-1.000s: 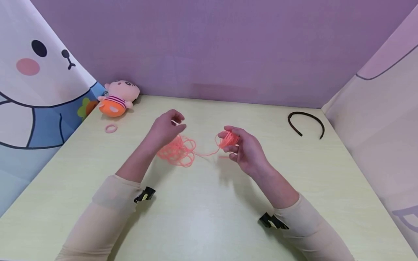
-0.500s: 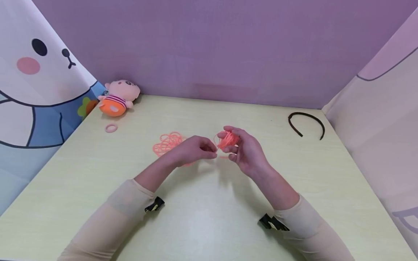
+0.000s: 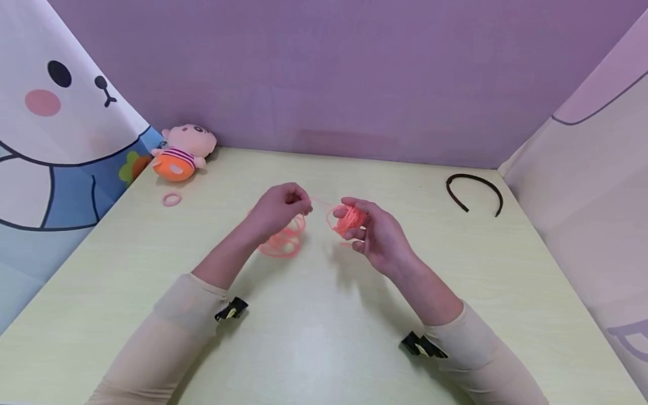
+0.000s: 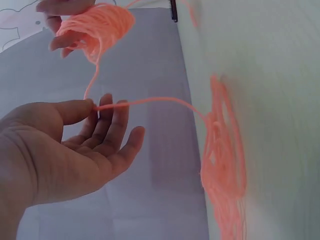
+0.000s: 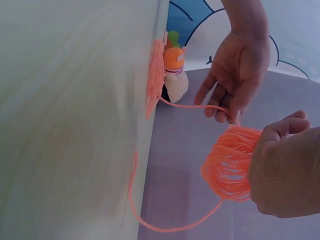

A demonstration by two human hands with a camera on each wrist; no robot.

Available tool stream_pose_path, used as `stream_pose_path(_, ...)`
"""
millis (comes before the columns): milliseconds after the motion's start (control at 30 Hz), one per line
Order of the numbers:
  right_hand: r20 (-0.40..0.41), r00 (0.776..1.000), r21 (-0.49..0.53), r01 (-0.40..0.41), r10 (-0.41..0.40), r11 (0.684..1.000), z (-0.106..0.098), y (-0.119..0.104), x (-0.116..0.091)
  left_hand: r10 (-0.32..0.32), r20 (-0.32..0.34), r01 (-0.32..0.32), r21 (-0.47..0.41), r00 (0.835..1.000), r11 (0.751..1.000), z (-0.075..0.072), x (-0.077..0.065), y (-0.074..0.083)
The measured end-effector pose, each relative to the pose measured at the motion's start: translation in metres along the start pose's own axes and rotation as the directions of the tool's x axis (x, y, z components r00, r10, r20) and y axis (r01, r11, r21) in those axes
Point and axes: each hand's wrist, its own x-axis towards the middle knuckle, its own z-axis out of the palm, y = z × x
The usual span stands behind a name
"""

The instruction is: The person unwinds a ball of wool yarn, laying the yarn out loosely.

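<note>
My right hand [image 3: 382,236] holds a wound bundle of coral-pink yarn [image 3: 349,220], its fingers curled round the loops. To its left my left hand [image 3: 278,211] pinches a single strand of the yarn between thumb and forefinger, clearest in the left wrist view, where the strand [image 4: 155,99] runs from the fingertips to a loose pile of yarn [image 4: 220,160] on the table. Another length climbs from the pinch to the bundle. From the bundle's underside a tail end [image 5: 167,230] hangs to the table in the right wrist view. In the head view my left hand partly covers the pile.
A plush toy [image 3: 179,152] with orange bottoms lies at the back left, with a pink ring [image 3: 171,199] in front of it. A dark brown headband [image 3: 476,180] lies at the back right. A purple wall [image 3: 349,79] stands behind the table [image 3: 314,337].
My left hand moved right to the bundle, then back left and up, drawing the strand along. My right hand has stayed nearly still with the yarn bundle.
</note>
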Motion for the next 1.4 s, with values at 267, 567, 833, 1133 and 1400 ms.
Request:
stream_pose_path(267,0.022,1.0,-0.009,0.014,-0.014,1.0,-0.001,0.001,0.0,0.066,-0.162,-0.087,-0.123,0.985,0.989,-0.014,-0.005,0.011)
stream_pose_path(567,-0.007,1.0,-0.001,0.005,-0.005,1.0,-0.001,0.0,0.002,0.053,-0.237,-0.107,-0.223,0.97,0.969,-0.029,-0.007,0.016)
stream_pose_path(833,-0.008,1.0,-0.009,0.017,-0.017,1.0,-0.003,-0.001,0.002,0.015,-0.288,-0.1,-0.282,0.957,0.954,-0.045,-0.004,0.012)
stream_pose_path(1133,-0.022,1.0,-0.008,0.009,-0.01,1.0,-0.004,-0.001,0.003,-0.065,-0.395,-0.072,-0.322,0.916,0.944,-0.053,-0.001,0.004)
stream_pose_path(1400,-0.016,1.0,-0.001,0.007,-0.007,1.0,-0.003,0.0,0.002,0.012,-0.322,-0.065,-0.153,0.946,0.986,-0.042,0.0,0.005)
